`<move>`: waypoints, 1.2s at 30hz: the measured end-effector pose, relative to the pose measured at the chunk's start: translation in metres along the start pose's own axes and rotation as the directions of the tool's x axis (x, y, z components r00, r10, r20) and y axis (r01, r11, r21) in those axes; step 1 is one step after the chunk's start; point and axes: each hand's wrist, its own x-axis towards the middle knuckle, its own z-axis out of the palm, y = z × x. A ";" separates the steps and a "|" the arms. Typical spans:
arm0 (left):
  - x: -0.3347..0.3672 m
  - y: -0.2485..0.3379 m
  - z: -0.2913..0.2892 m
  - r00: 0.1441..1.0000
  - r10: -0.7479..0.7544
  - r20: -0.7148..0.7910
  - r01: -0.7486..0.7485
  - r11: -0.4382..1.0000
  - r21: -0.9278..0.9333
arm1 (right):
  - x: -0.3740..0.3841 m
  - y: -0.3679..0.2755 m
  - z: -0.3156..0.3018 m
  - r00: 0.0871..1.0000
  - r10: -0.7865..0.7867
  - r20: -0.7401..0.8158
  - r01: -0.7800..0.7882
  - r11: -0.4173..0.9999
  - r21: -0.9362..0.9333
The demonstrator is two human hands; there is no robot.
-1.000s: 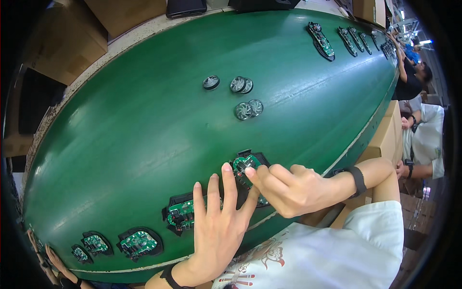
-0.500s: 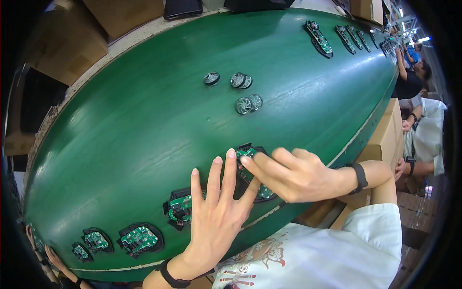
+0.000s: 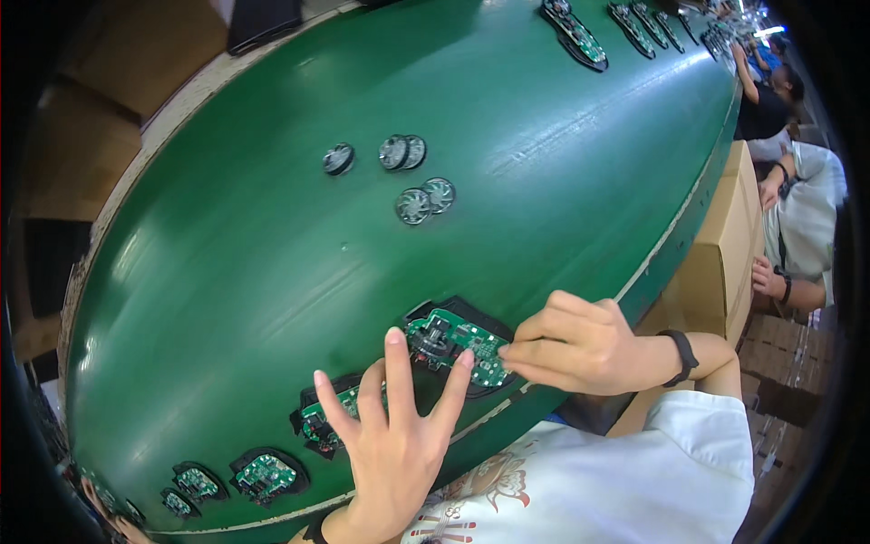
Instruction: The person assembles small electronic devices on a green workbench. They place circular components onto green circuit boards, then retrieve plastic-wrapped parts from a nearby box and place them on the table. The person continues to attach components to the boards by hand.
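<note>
A green circuit board [image 3: 482,339] in a black shell, with a dark wheel near its left end, lies by the near edge of the belt-like green surface. My left hand [image 3: 397,440] is spread out, its index finger and thumb at the board's left and lower parts. Pinched together, the fingertips of my right hand [image 3: 580,352] meet the board's right edge; whatever is between them is hidden. Beneath my left fingers a second board in a black shell [image 3: 317,426] is partly covered.
Several spoked discs [image 3: 414,206] lie mid-surface. Further board units [image 3: 267,473] lie left, and more [image 3: 574,38] at the far right. Cardboard boxes [image 3: 716,245] stand along the right side. Other people's hands [image 3: 768,278] show at the right, another's at the lower left.
My right hand has moved from the board's upper left part to its right edge. The view has shifted, so the discs appear further left. My left hand stays spread.
</note>
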 end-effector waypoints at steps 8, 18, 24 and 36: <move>0.002 0.003 0.004 1.000 0.008 0.021 -0.009 1.000 0.006 | -0.013 -0.001 0.026 0.988 -0.021 -0.154 0.014 0.999 -0.048; 0.005 0.006 0.002 0.999 0.029 0.026 -0.030 0.999 0.028 | -0.010 0.000 0.032 0.974 -0.110 -0.201 0.101 0.993 -0.054; 0.006 0.006 0.002 0.999 0.035 0.031 -0.036 0.999 0.022 | -0.005 0.006 0.030 0.971 -0.124 -0.206 0.129 0.992 0.013; 0.009 0.005 0.001 0.997 0.051 0.057 -0.052 0.998 0.026 | -0.019 0.000 0.015 0.980 0.051 -0.192 -0.046 0.999 0.028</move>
